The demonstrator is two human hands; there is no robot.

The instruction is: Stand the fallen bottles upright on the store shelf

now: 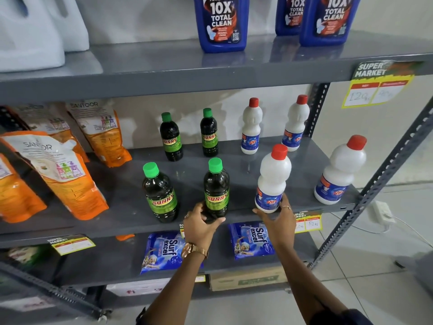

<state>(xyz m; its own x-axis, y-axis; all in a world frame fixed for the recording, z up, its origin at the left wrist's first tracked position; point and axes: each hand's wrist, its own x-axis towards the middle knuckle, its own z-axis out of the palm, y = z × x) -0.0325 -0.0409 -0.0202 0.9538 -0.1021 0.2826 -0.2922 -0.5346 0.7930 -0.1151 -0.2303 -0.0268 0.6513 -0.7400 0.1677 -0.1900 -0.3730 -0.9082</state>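
On the grey middle shelf (234, 165) all bottles stand upright. My left hand (200, 222) grips the base of a dark green-capped Sunny bottle (216, 188) near the front edge. My right hand (278, 215) holds the base of a white red-capped bottle (273, 177) beside it. Another Sunny bottle (160, 192) stands to the left, and two more Sunny bottles (171, 137) (209, 133) stand at the back. Two white bottles (251, 126) (295, 124) stand at the back right, and a third white bottle (339, 170) is at the front right.
Orange Santoor refill pouches (65, 177) lean on the shelf's left side. Blue cleaner bottles (221, 22) stand on the upper shelf. Surf Excel packets (164, 250) lie on the lower shelf. A slanted metal brace (379, 186) and price tags (379, 87) are at the right.
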